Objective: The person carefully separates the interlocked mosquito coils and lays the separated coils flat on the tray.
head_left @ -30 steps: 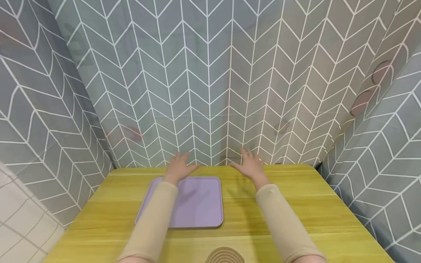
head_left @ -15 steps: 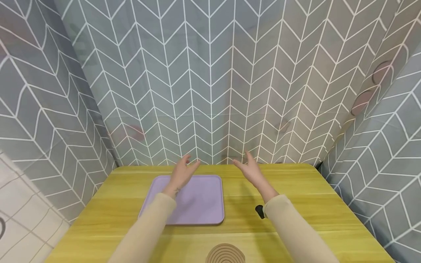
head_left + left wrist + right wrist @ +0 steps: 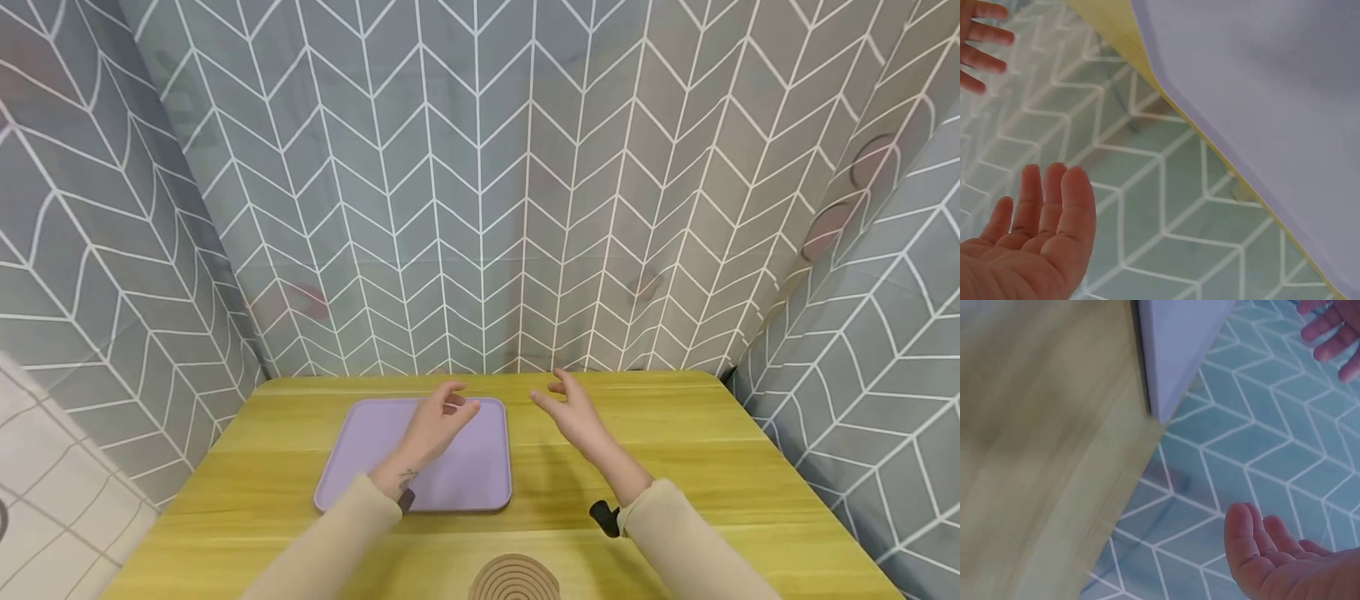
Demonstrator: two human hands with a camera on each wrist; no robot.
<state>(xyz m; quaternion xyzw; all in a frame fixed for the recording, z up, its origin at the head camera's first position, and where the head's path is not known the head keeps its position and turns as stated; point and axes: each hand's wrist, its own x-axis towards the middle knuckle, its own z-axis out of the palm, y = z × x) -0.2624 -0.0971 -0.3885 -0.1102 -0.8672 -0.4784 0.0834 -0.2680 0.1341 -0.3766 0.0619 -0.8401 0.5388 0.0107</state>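
My left hand (image 3: 437,422) hovers over the purple tray (image 3: 375,458), fingers loosely bent, with nothing in its grasp. To the right of the tray, my right hand (image 3: 573,412) is held above the wooden table (image 3: 660,467), thumb and fingers apart and holding nothing. The two palms roughly face each other across a gap. In the left wrist view the fingers (image 3: 1077,206) of the left hand look relaxed beside the tray (image 3: 1260,94). The right wrist view has the right hand's fingers (image 3: 1242,534) slightly curved, apart from the tray (image 3: 1175,350).
A round brown mat with concentric rings (image 3: 516,579) lies at the table's near edge. Grey curtains with a white zigzag pattern (image 3: 480,183) hang behind the table and along both sides. A dark wrist strap (image 3: 604,518) shows at the right sleeve.
Both hands have drawn back toward the body and lowered from the far table edge. Their spread fingers have turned inward and loosened. The tray stays in place on the table.
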